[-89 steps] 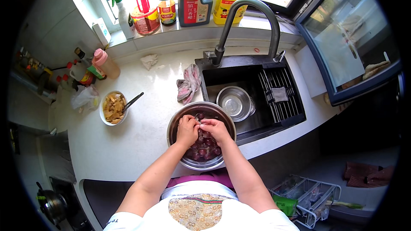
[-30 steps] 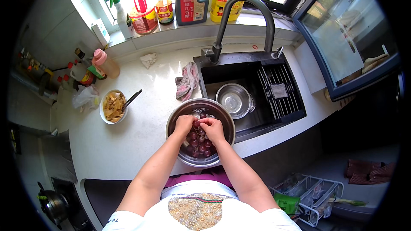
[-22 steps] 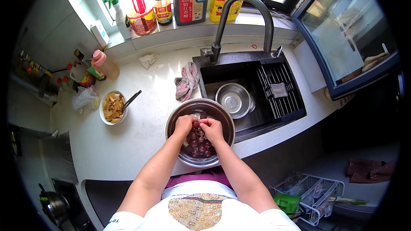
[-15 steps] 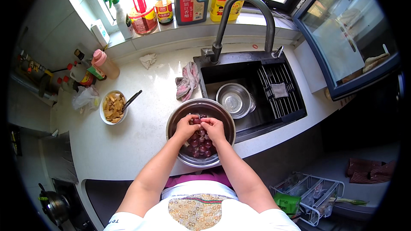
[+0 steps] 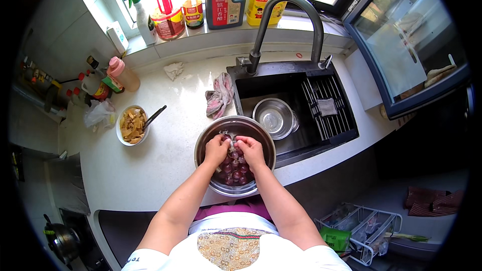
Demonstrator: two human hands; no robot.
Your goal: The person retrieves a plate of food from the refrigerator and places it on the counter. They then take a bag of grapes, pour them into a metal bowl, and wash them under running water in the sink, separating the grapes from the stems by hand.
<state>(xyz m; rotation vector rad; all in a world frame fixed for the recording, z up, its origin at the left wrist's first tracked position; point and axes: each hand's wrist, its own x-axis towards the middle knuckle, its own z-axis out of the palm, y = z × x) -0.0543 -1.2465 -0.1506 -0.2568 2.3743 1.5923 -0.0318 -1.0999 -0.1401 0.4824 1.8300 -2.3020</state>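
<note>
A wide steel bowl (image 5: pixel 267 168) holds a bunch of dark red grapes (image 5: pixel 235 168) and straddles the counter beside the sink's front left corner. Both my hands reach into the far half of this bowl. My left hand (image 5: pixel 216 151) is closed, its thumb and fingers around a grape by the bowl's far side. Close beside it, my right hand (image 5: pixel 251 151) is pinched at the fingertips over pale stem bits; what it grips is too small to make out. A narrow gap separates the two sets of fingertips.
Right of the bowl, a black sink (image 5: pixel 296 153) contains a smaller steel pot (image 5: pixel 274 119) and a drain rack (image 5: pixel 329 103). A grey faucet (image 5: pixel 318 25) arches above. On the counter lie a crumpled cloth (image 5: pixel 220 95) and a white bowl of food (image 5: pixel 133 126). An open window (image 5: pixel 406 45) juts in at right.
My fingertips have drawn slightly apart; half a second ago they nearly met over the grapes. The bowl has stayed in place.
</note>
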